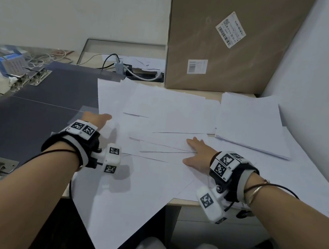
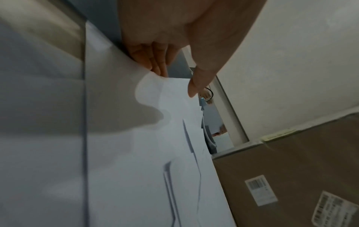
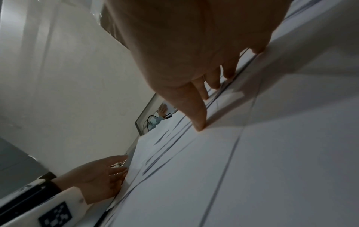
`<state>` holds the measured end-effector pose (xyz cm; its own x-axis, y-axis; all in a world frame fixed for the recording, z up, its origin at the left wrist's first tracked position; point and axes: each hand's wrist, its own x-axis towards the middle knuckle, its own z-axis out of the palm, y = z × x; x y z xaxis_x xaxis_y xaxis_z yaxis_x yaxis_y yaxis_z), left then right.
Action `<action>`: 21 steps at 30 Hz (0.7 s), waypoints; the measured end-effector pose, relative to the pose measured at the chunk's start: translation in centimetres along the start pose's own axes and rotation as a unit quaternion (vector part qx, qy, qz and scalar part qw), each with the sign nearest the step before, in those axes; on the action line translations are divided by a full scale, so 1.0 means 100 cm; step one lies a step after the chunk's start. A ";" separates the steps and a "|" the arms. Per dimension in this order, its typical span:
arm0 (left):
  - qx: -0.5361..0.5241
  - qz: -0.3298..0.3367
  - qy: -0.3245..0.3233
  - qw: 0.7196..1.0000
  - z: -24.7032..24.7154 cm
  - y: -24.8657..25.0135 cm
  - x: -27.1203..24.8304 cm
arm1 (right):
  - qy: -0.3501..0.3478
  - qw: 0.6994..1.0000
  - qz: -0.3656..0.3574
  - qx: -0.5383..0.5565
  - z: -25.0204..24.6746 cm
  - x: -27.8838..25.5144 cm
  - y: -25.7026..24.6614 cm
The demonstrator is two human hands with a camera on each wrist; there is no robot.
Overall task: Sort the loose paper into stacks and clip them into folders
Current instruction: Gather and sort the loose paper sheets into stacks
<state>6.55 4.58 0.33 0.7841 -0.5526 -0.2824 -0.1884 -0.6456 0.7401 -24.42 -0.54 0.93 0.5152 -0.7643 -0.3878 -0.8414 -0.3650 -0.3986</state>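
Observation:
Loose white paper (image 1: 161,111) lies spread in overlapping sheets across the middle of the desk. At its left edge my left hand (image 1: 97,118) has its fingers slipped under the sheets and its thumb on top. The left wrist view shows that edge of paper (image 2: 174,153) curled up between the thumb and fingers of my left hand (image 2: 174,76). My right hand (image 1: 194,152) lies flat on the sheets near the middle. In the right wrist view its straight fingers (image 3: 200,121) press on the paper (image 3: 252,169) at the sheet edges. Dark open folders (image 1: 55,89) lie to the left.
A squared-up paper stack (image 1: 249,123) sits at the right by the wall. Behind the sheets stands a tall cardboard box (image 1: 222,40), with cables and a power strip (image 1: 137,71) beside it. Metal clips (image 1: 31,77) line the folders. One sheet (image 1: 116,212) overhangs the desk's front edge.

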 end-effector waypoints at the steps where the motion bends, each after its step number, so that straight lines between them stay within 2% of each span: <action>1: 0.008 -0.006 -0.008 1.000 -0.001 0.000 0.005 | -0.004 1.000 -0.002 0.003 0.001 0.002 -0.001; 5: 0.029 0.023 -0.034 0.999 -0.004 0.003 0.005 | -0.014 1.000 -0.009 0.012 0.004 0.013 -0.004; 8: 0.060 0.034 -0.099 0.993 -0.006 0.003 0.003 | -0.018 0.999 -0.020 0.026 0.006 0.019 -0.008; 11: 0.018 0.014 -0.173 0.985 -0.007 0.002 0.004 | -0.017 0.998 -0.042 0.038 0.010 0.023 -0.016; 17: 0.000 -0.028 -0.244 0.969 -0.010 -0.009 -0.009 | 0.010 0.993 -0.081 0.085 0.020 0.024 -0.028; 19: -0.040 -0.020 -0.239 0.970 -0.010 -0.012 -0.019 | 0.027 0.992 -0.082 0.096 0.021 0.023 -0.029; 21: -0.103 -0.009 -0.200 0.974 -0.006 -0.012 -0.025 | 0.035 0.993 -0.077 0.085 0.019 0.022 -0.028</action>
<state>5.16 7.12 0.51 0.4849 -0.7297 -0.4822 -0.0217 -0.5612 0.8274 -20.65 -0.20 -0.39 0.6189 -0.7429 -0.2549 -0.7101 -0.3905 -0.5859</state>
